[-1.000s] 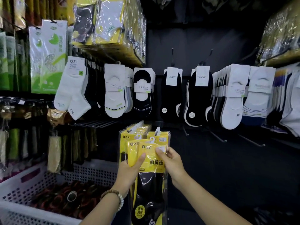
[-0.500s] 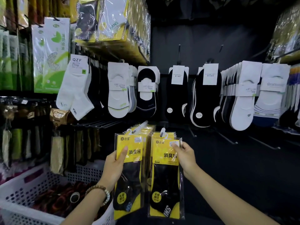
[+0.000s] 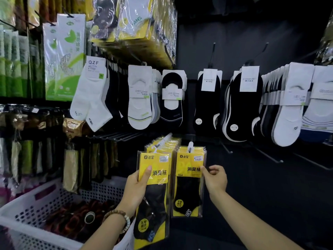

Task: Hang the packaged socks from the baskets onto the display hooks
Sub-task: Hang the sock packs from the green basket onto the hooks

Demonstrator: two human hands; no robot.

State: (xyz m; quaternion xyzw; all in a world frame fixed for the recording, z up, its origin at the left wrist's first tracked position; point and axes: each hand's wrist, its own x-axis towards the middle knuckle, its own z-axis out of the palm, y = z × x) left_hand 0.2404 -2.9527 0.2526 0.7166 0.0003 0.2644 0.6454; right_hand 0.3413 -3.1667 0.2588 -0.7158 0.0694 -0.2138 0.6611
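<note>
From the head view, the left hand (image 3: 138, 188) grips a yellow sock pack (image 3: 155, 179), thumb across the front and fingers hidden behind it. Its hanger sits by the left display hook (image 3: 167, 137), but I can't tell whether it is threaded on. The right hand (image 3: 215, 179) pinches the right edge of the front hanging pack (image 3: 188, 179) on the neighbouring hook (image 3: 190, 145). The packs behind it are mostly covered. The white basket (image 3: 36, 201) at lower left holds dark, murky bundles.
</note>
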